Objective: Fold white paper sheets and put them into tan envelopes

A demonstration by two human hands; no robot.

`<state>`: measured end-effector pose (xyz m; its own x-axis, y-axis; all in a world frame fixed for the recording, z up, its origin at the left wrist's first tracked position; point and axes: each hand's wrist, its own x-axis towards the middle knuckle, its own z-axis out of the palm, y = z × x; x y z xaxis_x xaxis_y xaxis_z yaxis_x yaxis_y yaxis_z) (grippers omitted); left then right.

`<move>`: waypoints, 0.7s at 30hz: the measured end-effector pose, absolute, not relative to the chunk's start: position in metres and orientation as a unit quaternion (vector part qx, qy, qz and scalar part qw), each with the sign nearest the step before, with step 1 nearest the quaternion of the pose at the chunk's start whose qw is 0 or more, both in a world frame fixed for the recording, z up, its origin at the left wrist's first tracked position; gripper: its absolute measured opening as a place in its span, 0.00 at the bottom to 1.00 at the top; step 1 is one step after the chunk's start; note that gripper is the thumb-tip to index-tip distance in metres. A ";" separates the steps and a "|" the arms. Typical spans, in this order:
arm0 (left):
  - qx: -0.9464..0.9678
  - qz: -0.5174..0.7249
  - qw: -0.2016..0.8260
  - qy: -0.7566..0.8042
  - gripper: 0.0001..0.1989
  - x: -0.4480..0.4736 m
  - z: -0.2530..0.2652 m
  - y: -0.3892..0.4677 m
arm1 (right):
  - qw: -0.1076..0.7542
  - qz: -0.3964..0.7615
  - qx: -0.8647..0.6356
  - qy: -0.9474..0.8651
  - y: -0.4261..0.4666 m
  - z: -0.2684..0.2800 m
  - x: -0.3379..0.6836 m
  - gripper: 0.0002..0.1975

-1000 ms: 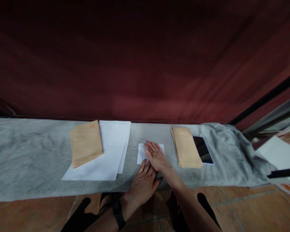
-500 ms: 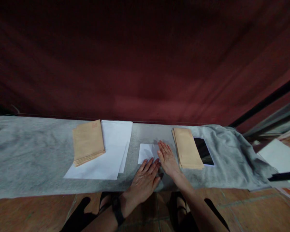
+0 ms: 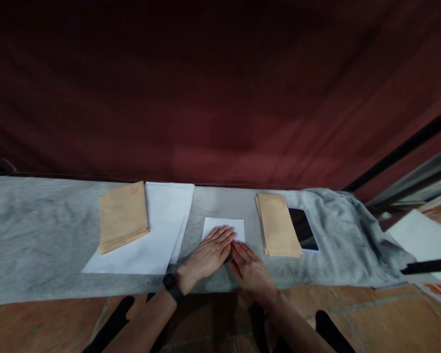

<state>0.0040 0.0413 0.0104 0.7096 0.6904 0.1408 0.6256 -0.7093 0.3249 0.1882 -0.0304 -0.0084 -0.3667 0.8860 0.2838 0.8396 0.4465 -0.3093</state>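
A small white folded-looking paper [image 3: 226,223] lies flat on the grey cloth in front of me. Across its left and middle part my left hand [image 3: 211,250] rests flat, fingers stretched out and pointing up to the right. My right hand [image 3: 250,268] is lower, its fingertips at the paper's lower right edge and its fingers extended. The two hands meet near the fingertips and hide the paper's near edge. Right of them lies a stack of brown envelopes [image 3: 278,225]. On the left, another brown envelope stack [image 3: 123,215] sits on large white sheets [image 3: 165,228].
A dark-screened phone [image 3: 304,229] lies partly beneath the right envelopes. Grey cloth [image 3: 40,235] covers the narrow table and bunches up at the right. Behind it hangs a dark red curtain [image 3: 213,122]. White papers [image 3: 422,235] and a black bar [image 3: 429,266] stand at the far right.
My left hand has moved up onto the paper. My right hand has slid down from the paper's right side to its lower edge. The view has shifted slightly right.
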 end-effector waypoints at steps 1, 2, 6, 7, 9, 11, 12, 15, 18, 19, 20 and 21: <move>0.918 0.129 0.140 0.349 0.23 0.008 0.011 0.043 | 0.204 0.057 -0.522 -0.826 -0.031 -0.009 0.189 0.21; 0.919 0.131 0.152 0.340 0.23 0.012 0.012 0.044 | 0.201 0.060 -0.520 -0.828 -0.031 -0.009 0.189 0.21; 0.919 0.125 0.177 0.329 0.23 0.028 0.011 0.051 | 0.194 0.078 -0.502 -0.839 -0.032 -0.009 0.192 0.18; 0.920 0.119 0.175 0.331 0.23 0.031 0.010 0.053 | 0.194 0.080 -0.499 -0.841 -0.032 -0.009 0.193 0.18; 0.920 0.109 0.162 0.341 0.24 0.036 0.008 0.057 | 0.195 0.081 -0.495 -0.843 -0.033 -0.009 0.194 0.18; 0.918 0.104 0.140 0.357 0.24 0.040 0.004 0.060 | 0.198 0.084 -0.488 -0.846 -0.034 -0.009 0.196 0.18; 0.915 0.105 0.128 0.367 0.24 0.042 0.001 0.062 | 0.199 0.085 -0.483 -0.848 -0.034 -0.009 0.197 0.19; 0.904 0.113 0.093 0.403 0.25 0.045 -0.007 0.069 | 0.207 0.086 -0.473 -0.852 -0.034 -0.010 0.199 0.21; 0.888 0.118 0.068 0.439 0.25 0.046 -0.011 0.075 | 0.214 0.083 -0.476 -0.849 -0.035 -0.011 0.200 0.22; 0.884 0.118 0.062 0.448 0.25 0.046 -0.012 0.077 | 0.216 0.083 -0.476 -0.849 -0.035 -0.012 0.200 0.22; 0.880 0.118 0.056 0.457 0.26 0.046 -0.012 0.079 | 0.216 0.085 -0.475 -0.849 -0.036 -0.012 0.200 0.22; 0.874 0.117 0.051 0.468 0.26 0.045 -0.012 0.080 | 0.216 0.088 -0.473 -0.850 -0.036 -0.012 0.201 0.21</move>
